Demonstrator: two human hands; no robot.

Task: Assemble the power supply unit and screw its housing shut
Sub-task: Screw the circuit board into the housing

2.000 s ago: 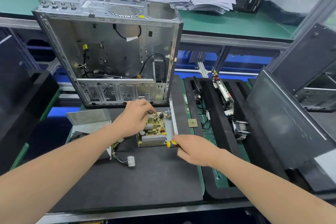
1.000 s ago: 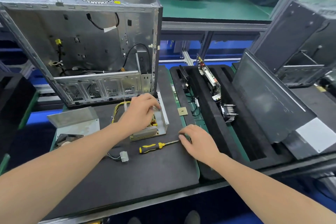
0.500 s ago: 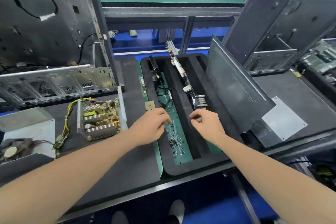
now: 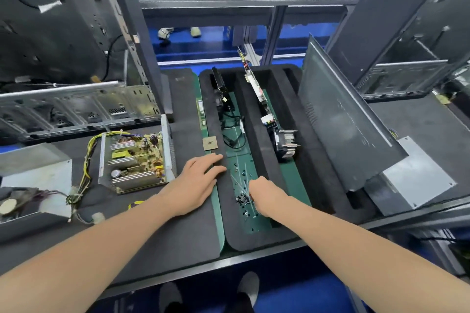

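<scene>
The open power supply [image 4: 137, 160] lies on the dark mat at the left, its yellow circuit board and heat sinks showing, yellow wires trailing off its left side. Its grey metal cover [image 4: 35, 168] sits further left. My left hand [image 4: 195, 183] rests flat, fingers straight, on the mat's edge beside the black foam tray [image 4: 256, 239]. My right hand [image 4: 264, 194] reaches down into the tray's green slot, fingers curled over a pile of small dark screws [image 4: 243, 199]; whether it pinches one is hidden. A bit of the yellow screwdriver handle [image 4: 136, 204] peeks out under my left forearm.
An open computer case [image 4: 68, 63] stands at the back left. A small square chip [image 4: 210, 143] lies on the tray's left rim. The tray also holds cables, a circuit card [image 4: 256, 91] and a finned heat sink [image 4: 286, 143]. Grey side panels [image 4: 348, 124] lean at the right.
My right hand has dropped into the tray slot onto the screws. My left hand has flattened onto the mat's edge. The view has come closer to the tray.
</scene>
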